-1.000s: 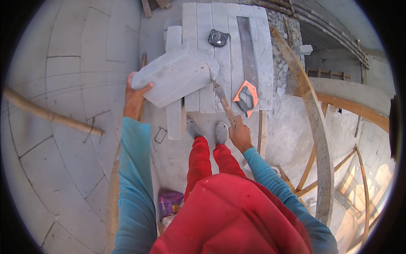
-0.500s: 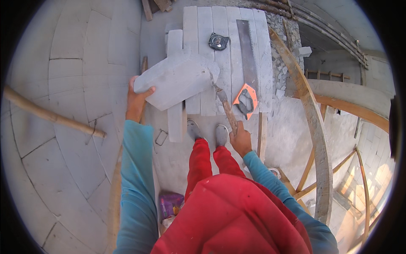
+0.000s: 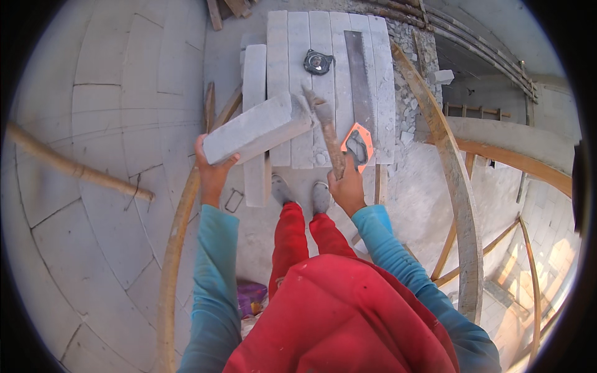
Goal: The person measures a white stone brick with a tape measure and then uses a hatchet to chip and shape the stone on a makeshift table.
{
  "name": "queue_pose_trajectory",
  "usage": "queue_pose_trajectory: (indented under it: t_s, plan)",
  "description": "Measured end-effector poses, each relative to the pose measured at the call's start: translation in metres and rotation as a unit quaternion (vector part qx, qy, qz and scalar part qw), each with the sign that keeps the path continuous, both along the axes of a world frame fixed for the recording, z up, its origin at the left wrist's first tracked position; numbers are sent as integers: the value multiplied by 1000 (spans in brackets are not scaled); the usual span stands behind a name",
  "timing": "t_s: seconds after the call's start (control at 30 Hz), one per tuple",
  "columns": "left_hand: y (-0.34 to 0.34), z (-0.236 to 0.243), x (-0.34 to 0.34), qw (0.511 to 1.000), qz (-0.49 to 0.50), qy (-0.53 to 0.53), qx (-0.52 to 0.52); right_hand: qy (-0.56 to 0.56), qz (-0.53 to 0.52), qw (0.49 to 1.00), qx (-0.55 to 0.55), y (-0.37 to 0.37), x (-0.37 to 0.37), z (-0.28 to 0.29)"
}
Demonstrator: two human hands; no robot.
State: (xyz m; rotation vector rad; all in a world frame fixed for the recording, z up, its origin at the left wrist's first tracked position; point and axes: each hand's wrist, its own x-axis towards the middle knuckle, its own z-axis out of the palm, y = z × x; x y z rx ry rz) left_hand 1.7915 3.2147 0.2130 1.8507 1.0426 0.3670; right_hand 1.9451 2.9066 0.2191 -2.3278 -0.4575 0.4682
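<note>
The left hand (image 3: 214,171) has hold of the left end of a grey block (image 3: 258,129), left of the middle of the frame. Its fingers are bent around that end, with the thumb on the near side. The block is on a slant, with its right end higher up in the frame — I cannot tell if it rests on anything below.

The right hand (image 3: 347,189), just right of the middle, is curled tight around the low end of a long brown tool (image 3: 329,130). The tool's top end is close to the block's right end, but I cannot tell if they touch.

Behind them, at the top middle, long pale slabs (image 3: 278,68) lie side by side. On them sit a black tape measure (image 3: 318,62) and a saw (image 3: 360,87) with an orange handle — the handle is just beside the right hand
</note>
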Motion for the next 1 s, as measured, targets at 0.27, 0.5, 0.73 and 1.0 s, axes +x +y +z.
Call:
queue_pose_trajectory:
  t_s: [0.27,0.5,0.73,1.0]
  plan:
    - [-21,-12,-23,998,-3,-66,-13,-45,-66,981,175,39,37,111]
    - [-28,-9,-17,994,-11,-94,-49,-12,2,1000,6,-2,11,10]
    - [-17,-17,-26,999,-23,-44,-10,-17,-56,985,165,38,55,96]
    - [-23,-14,-22,998,-25,-47,-43,26,-16,999,39,4,19,13]
